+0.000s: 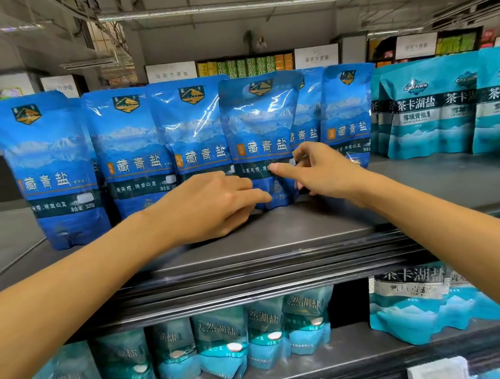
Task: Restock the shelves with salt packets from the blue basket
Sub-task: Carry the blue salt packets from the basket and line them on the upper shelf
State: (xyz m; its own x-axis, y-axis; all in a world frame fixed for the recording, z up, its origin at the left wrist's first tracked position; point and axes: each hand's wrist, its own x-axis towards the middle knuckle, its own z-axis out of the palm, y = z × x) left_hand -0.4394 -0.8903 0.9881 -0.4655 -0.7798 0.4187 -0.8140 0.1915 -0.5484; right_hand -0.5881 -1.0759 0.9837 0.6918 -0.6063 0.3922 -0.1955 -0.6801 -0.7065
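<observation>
A: Hands on the glossy dark-blue plastic salt packet (261,140), why?
B: left hand (211,206) and right hand (319,168) pinch its lower edges, probably steadying it upright on the grey metal top shelf (291,231)

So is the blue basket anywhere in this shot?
No, only the shelves, salt packets and both hands, left hand and right hand, show.
</observation>
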